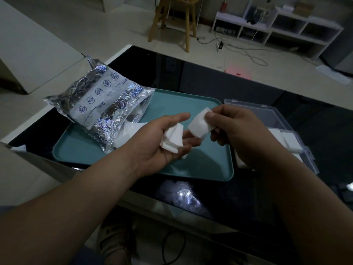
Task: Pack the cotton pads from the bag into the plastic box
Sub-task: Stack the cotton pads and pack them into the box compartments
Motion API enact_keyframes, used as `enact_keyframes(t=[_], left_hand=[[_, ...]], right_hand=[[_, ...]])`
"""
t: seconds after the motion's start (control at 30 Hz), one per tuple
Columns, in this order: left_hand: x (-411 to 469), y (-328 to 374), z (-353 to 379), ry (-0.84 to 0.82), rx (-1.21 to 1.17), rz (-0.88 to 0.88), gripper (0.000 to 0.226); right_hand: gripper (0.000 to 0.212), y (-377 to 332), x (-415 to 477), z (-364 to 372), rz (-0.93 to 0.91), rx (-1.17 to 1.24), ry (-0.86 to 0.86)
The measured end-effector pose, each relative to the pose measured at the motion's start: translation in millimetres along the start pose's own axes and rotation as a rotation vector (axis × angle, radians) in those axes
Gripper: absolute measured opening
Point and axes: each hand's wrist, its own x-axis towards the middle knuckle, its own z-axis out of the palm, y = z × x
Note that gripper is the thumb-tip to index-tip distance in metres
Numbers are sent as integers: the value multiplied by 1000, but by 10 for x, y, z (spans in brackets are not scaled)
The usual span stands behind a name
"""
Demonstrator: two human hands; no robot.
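Note:
A crinkled silver zip bag point(99, 104) lies on the left part of a teal tray point(200, 165), with white cotton pads point(131, 131) spilling from its mouth. My left hand point(162, 146) is palm up over the tray and carries a small stack of square pads point(172, 139) on its fingers. My right hand point(235, 127) pinches a single white pad point(201, 124) between thumb and fingers, just right of the left hand. The clear plastic box point(298, 150) stands open to the right of the tray, with white pads point(286, 140) inside; my right wrist hides part of it.
The tray and box sit on a glossy black tabletop point(210, 73) with pale edges. Beyond it are a wooden chair point(175, 20), a white shelf unit point(277, 27) and cables on the floor. A pink round object point(238, 72) lies on the floor.

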Motion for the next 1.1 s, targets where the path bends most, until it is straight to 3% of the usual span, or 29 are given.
enact_keyframes(t=[0.23,0.37,0.7,0.83,0.97,1.1], left_hand=[[-36,-28,15,-135,-41,-137,56],[-61,-48,31,-155,-16,-162,62],[19,-112,-9,-93,81,-138,43],[58,-80,-50,-1,42,-91,37],[46,-62,-14,38,-17,-63,44],[52,-22,-19,-17,-44,-46,68]], right_hand=[[12,-80,-47,-87,-91,8,-240],[3,-78,-45,-37,-125,-78,-267],[8,-6,-21,126,-192,-320,-110],[9,-11,-8,60,-142,-176,-19],[9,-60,-103,164,-398,-300,233],[8,32,-181,390,-537,-577,60]])
